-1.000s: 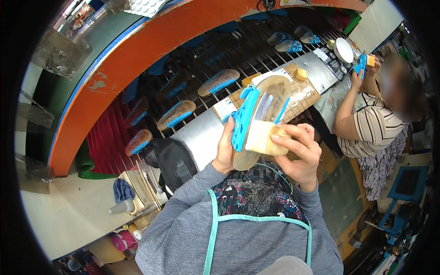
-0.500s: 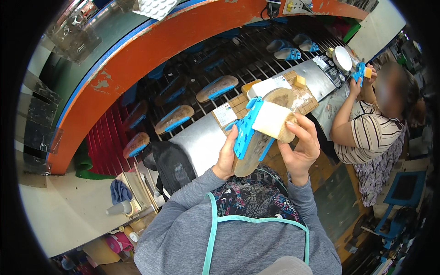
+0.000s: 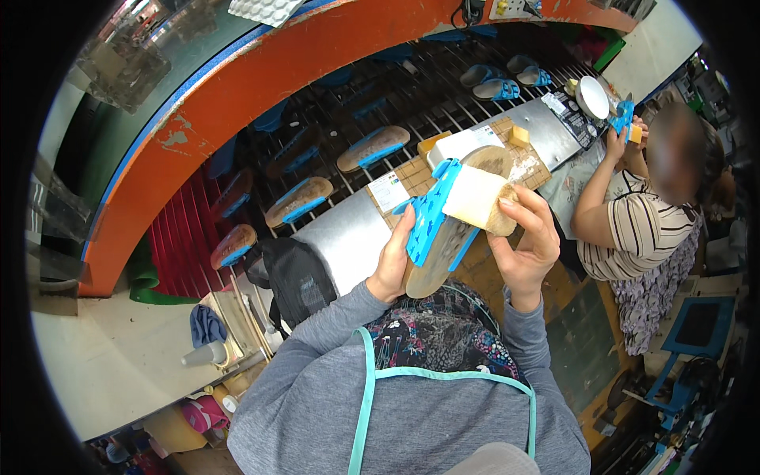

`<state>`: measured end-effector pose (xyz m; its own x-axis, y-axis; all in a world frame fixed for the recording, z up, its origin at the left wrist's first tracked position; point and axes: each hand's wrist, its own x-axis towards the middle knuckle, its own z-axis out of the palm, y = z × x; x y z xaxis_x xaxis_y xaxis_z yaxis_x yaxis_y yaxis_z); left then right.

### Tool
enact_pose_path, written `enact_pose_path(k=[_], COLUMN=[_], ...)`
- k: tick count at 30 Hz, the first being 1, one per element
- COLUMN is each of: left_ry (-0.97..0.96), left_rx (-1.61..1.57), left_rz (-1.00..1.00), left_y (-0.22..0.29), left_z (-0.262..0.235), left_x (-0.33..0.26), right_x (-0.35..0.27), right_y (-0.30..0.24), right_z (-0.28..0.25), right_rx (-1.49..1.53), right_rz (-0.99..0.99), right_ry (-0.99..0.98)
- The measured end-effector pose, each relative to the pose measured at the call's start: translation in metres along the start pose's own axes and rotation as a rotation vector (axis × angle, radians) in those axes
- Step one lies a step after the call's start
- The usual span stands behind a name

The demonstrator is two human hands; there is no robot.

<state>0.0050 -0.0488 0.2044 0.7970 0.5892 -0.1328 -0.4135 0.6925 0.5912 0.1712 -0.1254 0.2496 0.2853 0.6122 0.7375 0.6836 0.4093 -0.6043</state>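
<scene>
My left hand (image 3: 393, 263) is closed round the near part of a foot-shaped shoe last (image 3: 434, 267), held tilted in front of my chest. A blue patterned sandal upper (image 3: 431, 218) wraps its side, with a blue edge also showing on the right. My right hand (image 3: 529, 245) pinches a cream sponge block (image 3: 477, 195) by its browned end. That sponge lies over the middle of the last, against the blue upper. Beyond it the last's rounded far end sticks out above the bench.
Several blue-edged lasts (image 3: 299, 202) lie on a rack of metal rods under an orange arch (image 3: 170, 162). A metal bench (image 3: 328, 245) carries a tiled board (image 3: 380, 180), a white box and yellow sponge pieces (image 3: 518, 135). At right, a co-worker (image 3: 633, 229) holds a blue piece near a white bowl (image 3: 591, 98).
The last and sponge have shifted slightly right in my hands, and the sponge is tilted a little more. The surroundings have moved slightly in view. Both hands keep their grip.
</scene>
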Motion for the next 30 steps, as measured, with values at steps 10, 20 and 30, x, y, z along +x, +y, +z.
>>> enact_pose_path(k=[10, 20, 30], left_ry=[0.019, 0.0, 0.001], left_rx=[0.028, -0.054, -0.028], left_rz=[-0.045, -0.049, 0.001], left_y=[0.002, 0.001, 0.002], left_z=[0.009, 0.013, 0.022], left_x=[0.01, 0.03, 0.052], right_x=[-0.006, -0.016, -0.021], right_y=[0.003, 0.004, 0.003], right_z=[-0.004, -0.007, -0.008], right_rx=[0.044, 0.026, 0.051], right_rz=[0.01, 0.004, 0.015], right_ry=[0.036, -0.009, -0.021])
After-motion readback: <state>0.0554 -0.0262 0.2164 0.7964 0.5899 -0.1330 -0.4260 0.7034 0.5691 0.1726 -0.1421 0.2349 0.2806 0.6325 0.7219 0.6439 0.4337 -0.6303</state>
